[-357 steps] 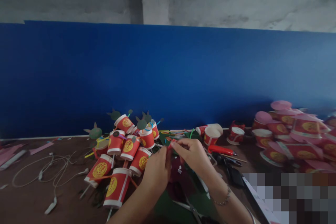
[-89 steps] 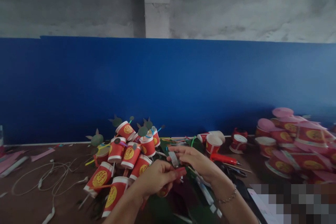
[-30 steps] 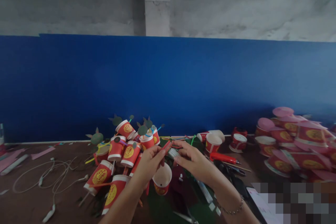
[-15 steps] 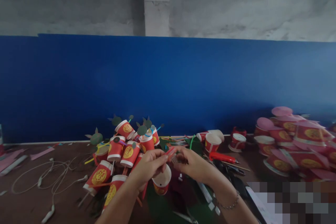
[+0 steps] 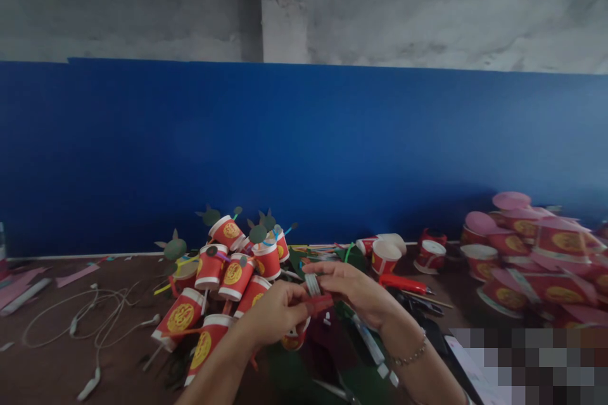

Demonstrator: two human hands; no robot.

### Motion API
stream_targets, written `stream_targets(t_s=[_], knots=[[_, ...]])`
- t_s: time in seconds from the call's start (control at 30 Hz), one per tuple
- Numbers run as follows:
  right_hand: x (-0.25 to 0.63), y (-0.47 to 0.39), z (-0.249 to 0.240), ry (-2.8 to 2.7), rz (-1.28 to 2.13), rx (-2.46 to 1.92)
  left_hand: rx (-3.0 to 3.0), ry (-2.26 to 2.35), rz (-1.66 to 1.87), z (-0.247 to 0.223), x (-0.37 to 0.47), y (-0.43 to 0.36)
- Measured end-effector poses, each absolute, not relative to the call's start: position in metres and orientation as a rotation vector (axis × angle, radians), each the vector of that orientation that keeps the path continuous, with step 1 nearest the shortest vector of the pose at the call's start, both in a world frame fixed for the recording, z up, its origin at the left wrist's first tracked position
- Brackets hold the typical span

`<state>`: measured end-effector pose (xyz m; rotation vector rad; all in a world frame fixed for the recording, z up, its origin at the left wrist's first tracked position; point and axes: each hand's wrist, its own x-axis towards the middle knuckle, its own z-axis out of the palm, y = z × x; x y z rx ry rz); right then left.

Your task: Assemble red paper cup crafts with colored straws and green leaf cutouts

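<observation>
My left hand [image 5: 273,316] is closed in a pinch on the left end of a short red strip [image 5: 319,308]. My right hand [image 5: 354,291] curls over from the other side, its fingers bent around a small white ridged piece [image 5: 312,285] just above the strip. Whether the two pieces are joined I cannot tell. Beneath my hands stands a red paper cup [image 5: 294,338] with a yellow print, largely covered by my left hand. Scissors [image 5: 335,389] lie on the dark green surface in front, partly in shadow.
Several red cups with sticks and rabbit-eared discs [image 5: 237,278] are heaped on the left, beside white earphones [image 5: 95,329]. A red tool [image 5: 406,283] and loose cups [image 5: 386,257] lie right of centre. Pink-trimmed cups [image 5: 560,240] pile up far right. A blue panel [image 5: 304,152] stands behind.
The red strip has come down and turned between my hands. The white ridged piece now shows more clearly near my right fingers. My left hand has lowered over the cup's opening.
</observation>
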<state>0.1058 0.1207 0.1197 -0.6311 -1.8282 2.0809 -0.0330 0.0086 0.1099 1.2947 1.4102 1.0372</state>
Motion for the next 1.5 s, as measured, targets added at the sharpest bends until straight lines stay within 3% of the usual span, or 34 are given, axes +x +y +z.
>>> stream_targets(t_s=[0.47,0.9,1.5], knots=[[0.094,0.124,0.110,-1.892,1.865,-0.841,1.704,1.694,0.843,0.124,-0.021,-0.008],[0.099,0.113,0.125,-1.827,1.826,-0.720,1.359,1.604,0.892,0.112,-0.020,0.007],[0.105,0.098,0.133,-1.775,1.959,-0.458,1.310,1.487,1.021,0.101,-0.029,0.011]])
